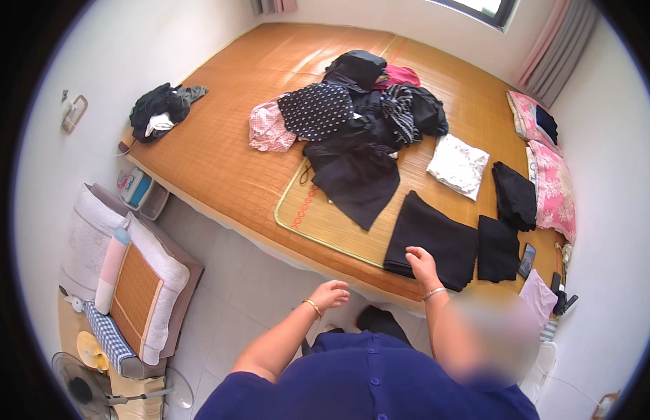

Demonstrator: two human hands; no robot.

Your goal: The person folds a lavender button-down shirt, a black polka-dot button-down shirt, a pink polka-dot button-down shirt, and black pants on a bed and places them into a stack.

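My left hand is held out over the floor beside the bed, its fingers loosely stretched with nothing in them. Over the near edge of the bed hovers my right hand, its fingers also apart and holding nothing. Just beyond it lies a wide, flat black garment, partly hidden by that hand; whether they touch I cannot tell. A smaller folded black garment lies to its right. Farther left, a loose black garment spreads out from a pile of clothes, beside black-and-white dotted cloth.
A folded white garment and black folded clothes lie near pink pillows. A phone rests at the right edge. Dark clothes sit at the far left corner. A sofa and a fan stand left.
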